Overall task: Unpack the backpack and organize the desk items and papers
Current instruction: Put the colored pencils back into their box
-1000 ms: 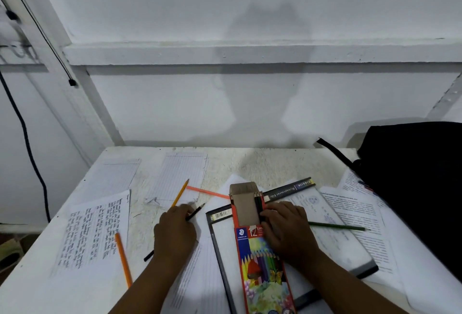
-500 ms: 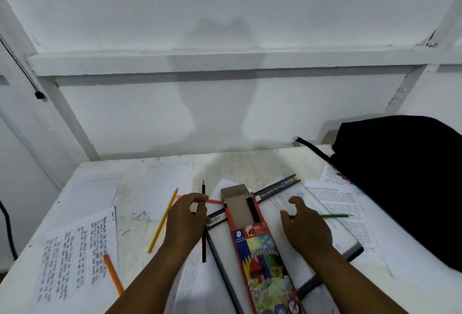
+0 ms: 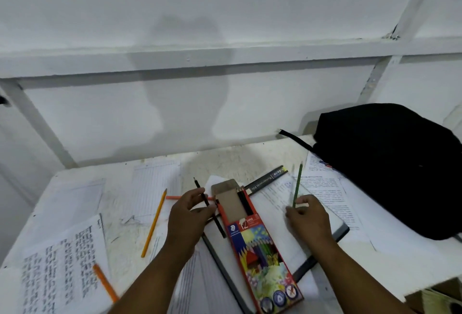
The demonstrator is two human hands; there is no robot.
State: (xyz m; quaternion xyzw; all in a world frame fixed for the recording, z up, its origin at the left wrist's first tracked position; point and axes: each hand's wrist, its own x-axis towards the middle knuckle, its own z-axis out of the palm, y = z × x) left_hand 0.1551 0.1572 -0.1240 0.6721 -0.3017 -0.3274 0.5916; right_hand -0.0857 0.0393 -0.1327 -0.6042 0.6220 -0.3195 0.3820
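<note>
Hands (image 3: 190, 216) partly hide black pencil (image 3: 200, 190).

glossy printed cardboard pencil box (image 3: 260, 248), matt paper sheets (image 3: 60, 263), black cloth backpack (image 3: 390, 163).

Black backpack (image 3: 390, 163) sits slumped at the right edge of the desk (image 3: 120, 233), its strap trailing off toward the wall. Centre frame there's a red coloured-pencil box (image 3: 257, 251) lying flat on an open notebook (image 3: 317, 228), flap open (a couple of dark pencils poking out). A black pencil (image 3: 200, 191) is pinched in the left hand (image 3: 187, 216), tilted, tip pointing up-left. A green pencil (image 3: 297, 184) stands nearly upright in the right hand (image 3: 307, 218). Loose handwritten and printed papers (image 3: 62, 263) cover the desk, with a yellow pencil (image 3: 153, 223) and an orange pencil (image 3: 105, 282) lying at left.
</note>
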